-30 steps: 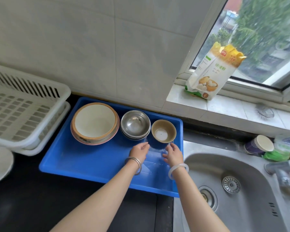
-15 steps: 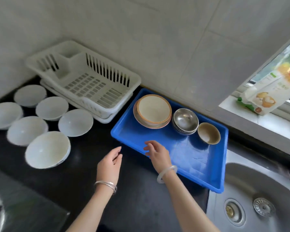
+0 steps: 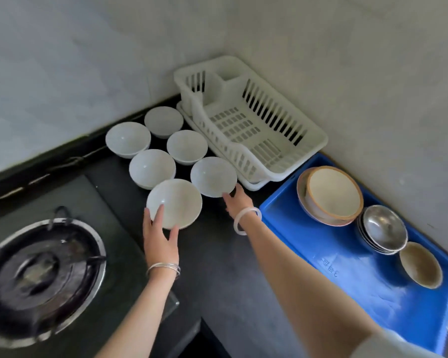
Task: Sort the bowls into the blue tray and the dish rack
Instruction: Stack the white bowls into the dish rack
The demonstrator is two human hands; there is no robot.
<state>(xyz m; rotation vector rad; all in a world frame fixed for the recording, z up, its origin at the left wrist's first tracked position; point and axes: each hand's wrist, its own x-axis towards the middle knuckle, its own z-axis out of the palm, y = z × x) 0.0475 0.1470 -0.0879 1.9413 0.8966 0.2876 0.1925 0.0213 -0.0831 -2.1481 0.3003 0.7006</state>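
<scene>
The nearest white bowl is pinched at its rim by the left hand, fingers inside and thumb outside, likely for lifting. The next white bowl is touched by the right hand; whether that grip is closed cannot be told. Both are sat on the dark surface by the dish rack.

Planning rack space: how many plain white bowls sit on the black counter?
6 white bowls left of the white plastic dish rack: back, back-left, middle, centre-left, one by the right hand, nearest gripped by the left hand. Nested extras possible.
</scene>
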